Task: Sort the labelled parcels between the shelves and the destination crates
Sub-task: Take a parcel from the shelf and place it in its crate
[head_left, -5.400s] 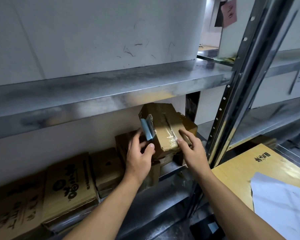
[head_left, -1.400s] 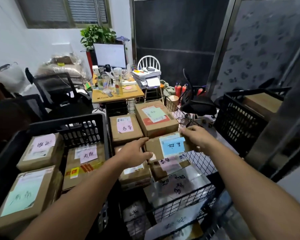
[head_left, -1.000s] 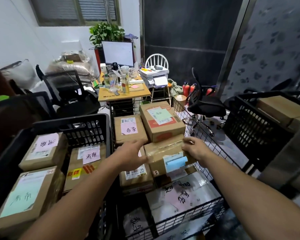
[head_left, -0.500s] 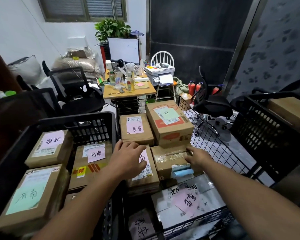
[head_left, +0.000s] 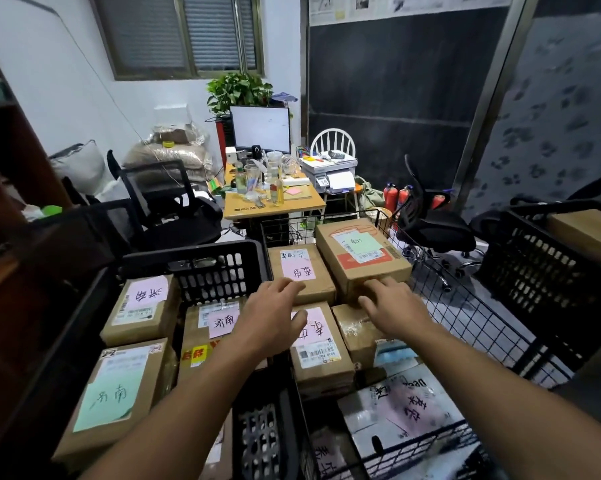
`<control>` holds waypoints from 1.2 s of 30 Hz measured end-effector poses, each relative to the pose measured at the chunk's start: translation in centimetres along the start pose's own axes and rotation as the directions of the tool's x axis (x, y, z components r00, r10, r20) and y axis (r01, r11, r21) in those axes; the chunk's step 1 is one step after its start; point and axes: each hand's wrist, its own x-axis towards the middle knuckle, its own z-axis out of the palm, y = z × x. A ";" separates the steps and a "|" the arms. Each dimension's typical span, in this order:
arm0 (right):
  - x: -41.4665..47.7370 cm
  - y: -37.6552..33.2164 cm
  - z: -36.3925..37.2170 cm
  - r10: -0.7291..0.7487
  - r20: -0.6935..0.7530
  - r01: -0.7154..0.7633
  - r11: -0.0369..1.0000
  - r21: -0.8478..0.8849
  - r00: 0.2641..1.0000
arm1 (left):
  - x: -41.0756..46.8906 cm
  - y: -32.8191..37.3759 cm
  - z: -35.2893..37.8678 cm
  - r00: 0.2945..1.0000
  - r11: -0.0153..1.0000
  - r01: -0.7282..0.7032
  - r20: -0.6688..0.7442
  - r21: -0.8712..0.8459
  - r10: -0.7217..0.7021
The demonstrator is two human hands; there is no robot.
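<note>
Left hand [head_left: 271,317] and right hand [head_left: 392,306] are spread wide, empty; blue-labelled parcel [head_left: 357,332] lies by the wire cart's [head_left: 482,327] right edge, wedged among pink-labelled boxes [head_left: 302,268]; a black crate [head_left: 219,268] stands alongside; a cluttered bench [head_left: 292,202] stands beyond.

The left hand [head_left: 274,318] and right hand [head_left: 394,306] reach forward side by side on bare outstretched forearms, palms down (fingers relaxed, slightly spread).

The left grip [head_left: 267,317] is spread above a pink-labelled parcel [head_left: 318,344] in the wire basket [head_left: 472,317], and the right grip [head_left: 392,306] is held flat over a taped parcel [head_left: 352,327] beside it. A black crate [head_left: 219,275] packed with labelled parcels is seen just left of the basket.
</note>
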 end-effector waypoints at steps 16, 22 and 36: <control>-6.2 -15.0 0.0 -0.137 -0.076 0.129 0.986 -0.100 0.988 | -7.6 -9.3 -7.2 0.997 0.997 0.077 -0.032 0.016 -0.076; -10.3 -16.2 0.7 -0.059 -0.104 0.047 0.993 -0.111 0.993 | -9.6 -10.3 -7.5 1.000 1.000 0.011 -0.028 -0.029 -0.011; -28.1 -5.9 -2.7 0.374 -0.271 -0.420 0.897 -0.139 0.887 | -12.0 4.9 -4.7 0.894 0.891 -0.446 0.013 -0.091 0.449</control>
